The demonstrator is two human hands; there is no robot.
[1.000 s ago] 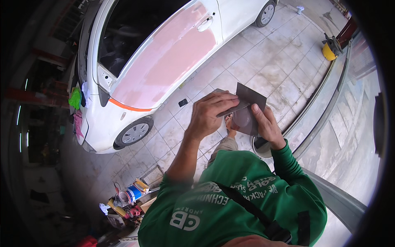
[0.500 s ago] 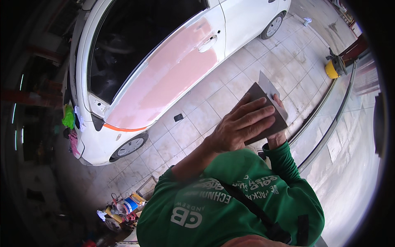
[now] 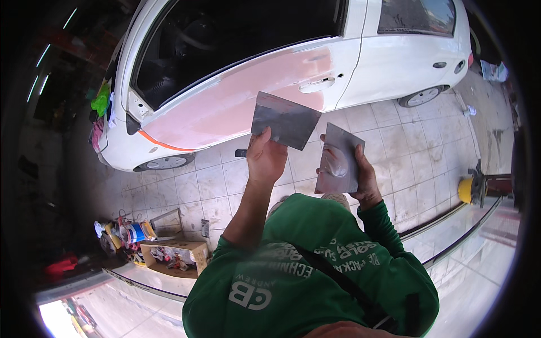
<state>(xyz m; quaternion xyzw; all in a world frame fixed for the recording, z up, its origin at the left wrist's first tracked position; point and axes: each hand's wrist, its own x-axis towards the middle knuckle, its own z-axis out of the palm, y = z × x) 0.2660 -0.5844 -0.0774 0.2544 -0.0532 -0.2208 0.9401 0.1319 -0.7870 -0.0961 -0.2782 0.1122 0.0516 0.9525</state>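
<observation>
My left hand (image 3: 267,158) grips a dark grey square plate (image 3: 286,118), tilted, its face marked with faint reddish smears. Lower and to the right, my right hand (image 3: 365,174) is closed around a second grey metal plate (image 3: 344,141), which carries a pale greyish lump of paste (image 3: 333,164) with red streaks. The two plates are apart. Beyond them stands a white car (image 3: 366,67) whose front door has a large dull pink patch (image 3: 214,101) reaching to the recessed handle (image 3: 315,84), with an orange strip (image 3: 163,141) near the front fender.
A cardboard box (image 3: 197,258) and a cluster of cans and tools (image 3: 134,231) lie at lower left on the tiled floor (image 3: 406,146). A yellow bucket (image 3: 465,190) stands at right near a metal-edged ledge (image 3: 459,228). Coloured cloths (image 3: 100,101) hang at the car's front.
The two plates, held together before, are now apart, the left one higher. My view has swung round so the car lies across the top, with the box now visible.
</observation>
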